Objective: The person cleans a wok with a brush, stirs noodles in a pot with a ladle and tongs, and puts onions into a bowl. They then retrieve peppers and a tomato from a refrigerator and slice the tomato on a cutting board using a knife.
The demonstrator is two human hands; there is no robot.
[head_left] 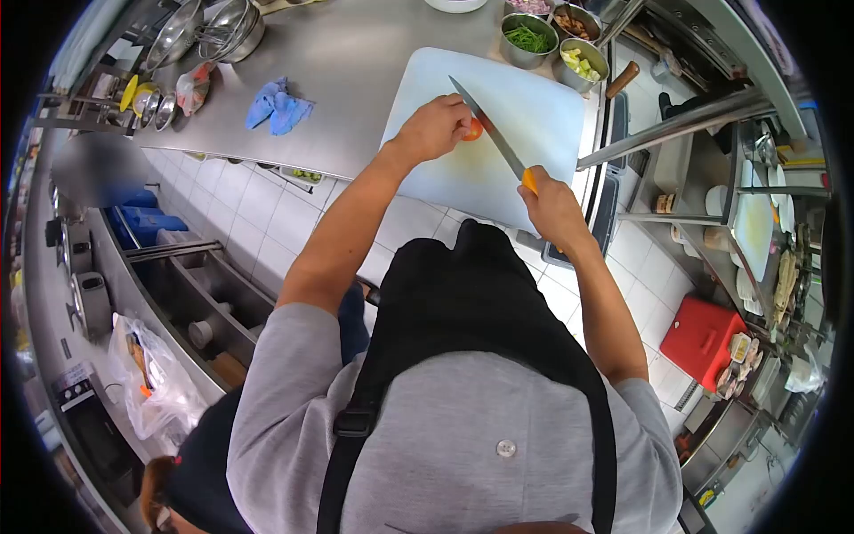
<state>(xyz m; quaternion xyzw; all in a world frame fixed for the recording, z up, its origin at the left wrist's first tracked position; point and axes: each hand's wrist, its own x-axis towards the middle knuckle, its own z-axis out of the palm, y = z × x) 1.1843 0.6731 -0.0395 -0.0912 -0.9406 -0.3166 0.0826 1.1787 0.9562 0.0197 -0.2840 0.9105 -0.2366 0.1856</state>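
On the white cutting board (534, 98), my left hand (434, 127) presses curled fingertips against a small red tomato (473, 131). My right hand (553, 206) is wrapped round the yellow handle of a long knife (498, 138). The blade slants up and leftward across the board, just right of the tomato, its tip pointing to the far edge. Whether the blade touches the tomato I cannot tell. A wet, faintly yellowish patch shows on the board below my left hand.
Metal cups of chopped greens (528, 37) and pale green pieces (580, 64) stand by the board's far right corner. A blue cloth (277, 107) and metal bowls (233, 31) lie left. Another person (209, 463) is at lower left; a red box (701, 340) is at right.
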